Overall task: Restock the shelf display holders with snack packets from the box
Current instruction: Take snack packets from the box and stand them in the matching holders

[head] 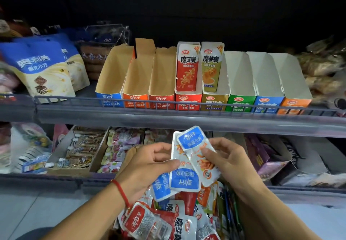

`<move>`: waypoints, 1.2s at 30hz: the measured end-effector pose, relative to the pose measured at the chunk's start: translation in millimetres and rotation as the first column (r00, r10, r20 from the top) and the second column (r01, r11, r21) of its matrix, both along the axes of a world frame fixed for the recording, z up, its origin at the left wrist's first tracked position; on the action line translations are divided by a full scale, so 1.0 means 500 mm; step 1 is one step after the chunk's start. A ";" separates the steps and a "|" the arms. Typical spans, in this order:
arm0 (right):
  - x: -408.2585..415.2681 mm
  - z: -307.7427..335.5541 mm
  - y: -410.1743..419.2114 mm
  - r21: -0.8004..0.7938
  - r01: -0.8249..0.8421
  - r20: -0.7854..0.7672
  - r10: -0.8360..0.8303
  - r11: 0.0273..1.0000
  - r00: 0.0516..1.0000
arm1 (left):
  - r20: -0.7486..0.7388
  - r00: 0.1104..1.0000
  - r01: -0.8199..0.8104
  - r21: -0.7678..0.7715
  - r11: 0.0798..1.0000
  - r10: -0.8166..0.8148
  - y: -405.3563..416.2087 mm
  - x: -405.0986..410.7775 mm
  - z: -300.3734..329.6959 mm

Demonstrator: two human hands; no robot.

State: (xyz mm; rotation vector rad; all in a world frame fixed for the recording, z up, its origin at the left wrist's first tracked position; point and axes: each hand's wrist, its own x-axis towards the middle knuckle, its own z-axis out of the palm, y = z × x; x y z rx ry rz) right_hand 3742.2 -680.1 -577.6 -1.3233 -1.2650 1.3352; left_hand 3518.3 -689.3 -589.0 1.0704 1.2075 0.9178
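Snack packets (189, 166) with blue labels sit fanned in front of me, below the upper shelf rail (187, 106), and both of my hands are on them. My left hand (148, 166) has its thumb curled over the face of the lower blue-labelled packet and its fingers wrapped behind the bunch, so it is clamped on the packets; a red cord bracelet (120, 191) circles that wrist. My right hand (228, 157) pinches the upper, tilted packet (196, 149) by its right edge, fingertips on the front. Underneath my hands I see the pile of loose packets (168, 219) in red, blue and orange wrappers filling the bottom of the view; I cannot make out the walls of the box they lie in. On the upper shelf the row of display holders (187, 82) stands side by side behind the rail: three brown-lined cardboard ones on the left with blue, orange and red fronts, all showing bare insides, then a red-fronted holder with one red packet (187, 69) standing upright in it, a mustard-fronted one with a yellow packet (211, 67) upright just beside it, and then green, blue and orange-fronted holders (265, 82) with white insides showing. Left of the holders, blue-and-cream bags (41, 71) lean against each other. On the lower shelf, behind my hands, an open tray of brown packets (78, 149) lies beside pink-wrapped sweets (119, 146), and a purple carton (265, 157) sits to the right.
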 end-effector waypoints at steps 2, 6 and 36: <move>-0.013 -0.001 -0.004 -0.029 -0.027 0.010 0.027 0.999 1.000 | 0.000 1.000 -0.003 -0.008 1.000 0.003 0.000 0.002 0.000; -0.024 -0.002 -0.006 -0.029 -0.008 -0.013 0.008 1.000 1.000 | 0.006 0.999 -0.038 -0.021 0.999 0.038 0.001 0.000 -0.002; -0.013 -0.021 0.001 0.011 -0.002 0.353 -0.002 1.000 0.936 | 0.018 0.991 -0.131 -0.034 0.991 0.132 0.025 -0.034 -0.012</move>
